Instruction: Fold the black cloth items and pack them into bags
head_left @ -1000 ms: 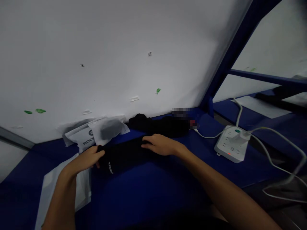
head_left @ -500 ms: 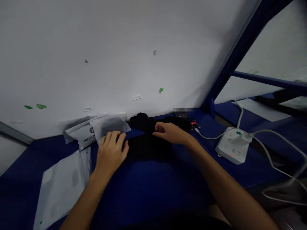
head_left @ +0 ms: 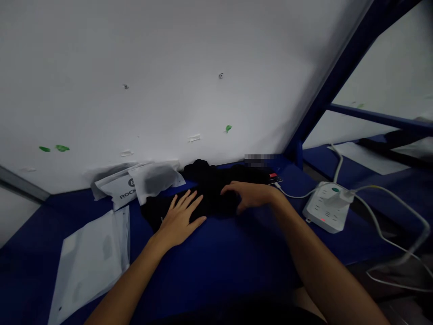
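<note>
Nearest is a bare stretch of blue desk (head_left: 216, 275), with a flat clear-and-white plastic bag (head_left: 89, 257) lying at its left, just beside the left forearm. Left hand (head_left: 181, 221) is palm down on a black cloth (head_left: 214, 205), fingers spread and straight, pressing rather than gripping. Right hand (head_left: 250, 195) is at the cloth's right part, fingers curled with thumb and forefinger apart; black on black in poor light, so can't tell if any fabric is pinched. Cloth lies on the desk between the flat bag and the power strip (head_left: 328, 207), left end sticking out past the left hand, a bit of pale print just showing by the fingers. Step in hand, my read: laying the cloth out and smoothing it, left hand as the anchor, right hand working the other end. Next move calls for the left palm to keep its pressure and the right fingers to get a definite hold on the edge, without catching the black bundle (head_left: 233, 175) right behind; can't make out the border between the two. Power strip is well clear to the right, lit red, plug in. Further back: printed bags (head_left: 123, 192) and a filled bag (head_left: 155, 178) overlapping them, near the white wall (head_left: 169, 67).
</note>
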{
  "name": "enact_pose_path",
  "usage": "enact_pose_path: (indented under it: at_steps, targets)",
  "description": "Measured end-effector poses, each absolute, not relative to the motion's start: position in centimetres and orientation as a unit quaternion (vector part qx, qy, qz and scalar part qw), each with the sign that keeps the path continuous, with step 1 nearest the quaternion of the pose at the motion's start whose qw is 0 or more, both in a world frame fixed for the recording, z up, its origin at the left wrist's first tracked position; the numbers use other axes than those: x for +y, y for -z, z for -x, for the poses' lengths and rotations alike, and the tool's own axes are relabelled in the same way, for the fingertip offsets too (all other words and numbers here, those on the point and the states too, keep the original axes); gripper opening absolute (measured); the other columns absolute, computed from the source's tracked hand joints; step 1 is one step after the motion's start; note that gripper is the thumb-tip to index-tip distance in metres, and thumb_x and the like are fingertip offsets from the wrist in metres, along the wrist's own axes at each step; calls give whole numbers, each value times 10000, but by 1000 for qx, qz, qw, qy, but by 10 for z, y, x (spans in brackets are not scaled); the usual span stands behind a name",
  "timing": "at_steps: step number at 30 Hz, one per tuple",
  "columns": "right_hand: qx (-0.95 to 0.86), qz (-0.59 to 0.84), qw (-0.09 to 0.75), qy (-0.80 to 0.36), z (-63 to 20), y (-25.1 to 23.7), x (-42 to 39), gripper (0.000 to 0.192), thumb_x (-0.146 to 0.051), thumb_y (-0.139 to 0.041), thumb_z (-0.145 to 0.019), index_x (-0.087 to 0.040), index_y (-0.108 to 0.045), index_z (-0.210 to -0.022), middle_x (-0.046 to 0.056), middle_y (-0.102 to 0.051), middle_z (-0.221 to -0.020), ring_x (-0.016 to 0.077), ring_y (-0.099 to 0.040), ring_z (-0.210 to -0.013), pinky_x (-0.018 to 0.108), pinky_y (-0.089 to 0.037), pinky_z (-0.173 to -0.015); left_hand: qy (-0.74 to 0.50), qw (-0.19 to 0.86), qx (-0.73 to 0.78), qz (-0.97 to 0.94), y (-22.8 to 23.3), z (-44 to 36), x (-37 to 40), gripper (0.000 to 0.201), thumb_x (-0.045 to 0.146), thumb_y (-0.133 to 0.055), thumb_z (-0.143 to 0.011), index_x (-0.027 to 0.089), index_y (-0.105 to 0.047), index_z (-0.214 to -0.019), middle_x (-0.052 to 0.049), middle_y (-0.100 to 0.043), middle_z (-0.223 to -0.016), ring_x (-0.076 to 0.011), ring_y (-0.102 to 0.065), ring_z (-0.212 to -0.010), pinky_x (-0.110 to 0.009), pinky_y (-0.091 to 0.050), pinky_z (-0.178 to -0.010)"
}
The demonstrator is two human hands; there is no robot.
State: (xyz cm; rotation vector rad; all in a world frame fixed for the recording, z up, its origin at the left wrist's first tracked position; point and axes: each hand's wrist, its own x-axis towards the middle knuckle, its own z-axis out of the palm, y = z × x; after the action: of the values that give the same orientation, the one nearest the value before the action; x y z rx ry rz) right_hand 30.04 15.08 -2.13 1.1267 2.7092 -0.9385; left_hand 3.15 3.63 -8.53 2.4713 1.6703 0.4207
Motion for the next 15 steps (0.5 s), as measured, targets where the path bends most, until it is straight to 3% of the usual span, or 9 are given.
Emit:
enact_pose_path:
  at_steps: [2, 4, 7, 15]
  targets:
    - [890, -351, 4, 291, -295, 34, 159, 457, -314, -801, -688, -232, -709, -1129, 80, -633, -1120, 250, -629, -962, 343, -498, -837, -135, 67, 553, -820, 85, -31, 37, 635, 584, -388, -982, 351, -245, -1555, -23, -286, -1626, -283, -190, -1515, -591, -148, -1214]
    - [896, -327, -32, 298, -291, 43, 167, 241, -380, -670, -841, -221, -742, -1007, 69, -656, -1040, 236, -629, -969, 349, -475, -887, -134, 68, 553, -819, 85, -31, 36, 625, 569, -384, -989, 348, -244, -1556, -25, -294, -1624, -279, -190, -1515, -590, -143, -1215]
    - [885, -334, -84, 312, -286, 48, 172, 292, -399, -525, -944, -207, -744, -962, 73, -681, -992, 233, -634, -927, 366, -470, -872, -141, 64, 550, -821, 85, -30, 35, 610, 543, -395, -995, 347, -249, -1554, -33, -313, -1615, -282, -226, -1503, -589, -162, -1211]
    - [837, -417, -169, 311, -270, 48, 159, 174, -341, -612, -852, -190, -663, -781, 44, -677, -830, 193, -605, -749, 311, -441, -710, -170, -31, 485, -857, 74, -43, 29, 516, 400, -418, -1014, 338, -344, -1520, -72, -354, -1579, -279, -289, -1472, -544, -247, -1189]
